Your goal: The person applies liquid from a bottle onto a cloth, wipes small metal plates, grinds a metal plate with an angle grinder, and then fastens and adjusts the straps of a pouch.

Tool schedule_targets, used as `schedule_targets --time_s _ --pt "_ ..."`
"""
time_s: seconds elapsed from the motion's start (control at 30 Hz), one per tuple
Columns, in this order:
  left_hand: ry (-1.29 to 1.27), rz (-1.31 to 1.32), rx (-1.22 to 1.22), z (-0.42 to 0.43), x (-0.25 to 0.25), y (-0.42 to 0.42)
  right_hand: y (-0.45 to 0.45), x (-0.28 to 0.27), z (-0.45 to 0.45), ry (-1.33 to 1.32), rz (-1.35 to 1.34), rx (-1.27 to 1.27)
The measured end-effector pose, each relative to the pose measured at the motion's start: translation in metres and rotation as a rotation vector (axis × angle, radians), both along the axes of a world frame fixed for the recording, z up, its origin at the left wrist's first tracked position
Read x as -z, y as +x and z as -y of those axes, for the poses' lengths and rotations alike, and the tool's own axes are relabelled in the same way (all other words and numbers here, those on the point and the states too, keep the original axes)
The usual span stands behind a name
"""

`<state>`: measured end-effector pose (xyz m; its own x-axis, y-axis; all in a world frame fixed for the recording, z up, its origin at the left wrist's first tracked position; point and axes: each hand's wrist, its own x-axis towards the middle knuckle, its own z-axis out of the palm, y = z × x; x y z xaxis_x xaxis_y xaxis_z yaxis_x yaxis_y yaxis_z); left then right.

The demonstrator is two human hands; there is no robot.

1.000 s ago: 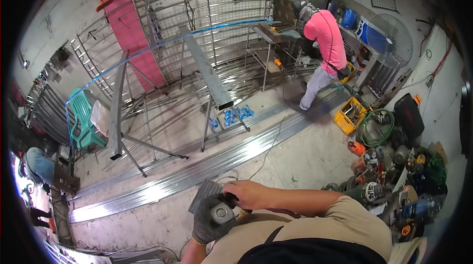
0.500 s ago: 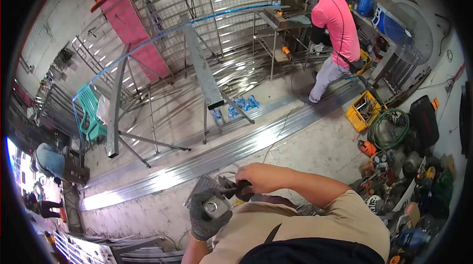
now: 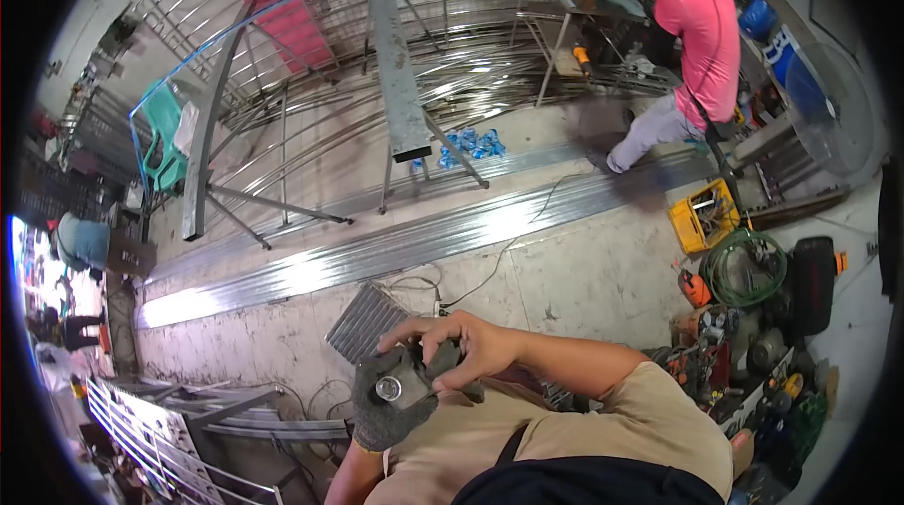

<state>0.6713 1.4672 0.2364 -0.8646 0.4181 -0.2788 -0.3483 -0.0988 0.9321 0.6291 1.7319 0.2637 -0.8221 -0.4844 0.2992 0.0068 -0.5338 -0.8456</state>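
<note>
My left hand, in a dark grey knitted glove, is wrapped round a small grey metal block with a round silver part on its face. My right hand is bare, its fingers bent over the far right side of the block and over a dark grey piece that looks like cloth or a glove. What exactly the right fingers grip is partly hidden. Just beyond both hands, a dark ribbed panel lies near the floor cables.
Long shiny metal strips cross the floor. Beyond stand steel beams on trestles. A person in a pink shirt bends at a workbench. At right are a yellow crate and a green hose; another person is far left.
The view has tilted down and shifted. My right hand has come down onto the block, its fingers now spread over it, while my left hand keeps its hold.
</note>
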Motion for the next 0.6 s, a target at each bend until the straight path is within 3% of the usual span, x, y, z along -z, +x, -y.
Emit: schedule_targets --time_s 0.1,0.17,0.2,0.3,0.6 --pt "0.232 0.277 -0.063 -0.022 -0.033 -0.021 -0.016 0.022 0.014 -0.227 0.215 -0.132" --pt "-0.393 -0.584 0.001 0.017 -0.013 -0.02 -0.029 0.016 0.014 -0.237 0.316 -0.112" --pt "-0.4 -0.628 -0.033 0.023 -0.025 -0.023 -0.034 0.02 0.015 -0.266 0.346 -0.119" --pt "-0.507 -0.481 -0.111 0.051 -0.039 -0.01 -0.039 0.029 0.025 -0.257 0.401 -0.044" --pt "-0.613 -0.416 -0.363 0.122 -0.02 0.042 -0.063 0.041 0.08 -0.109 0.543 -0.121"
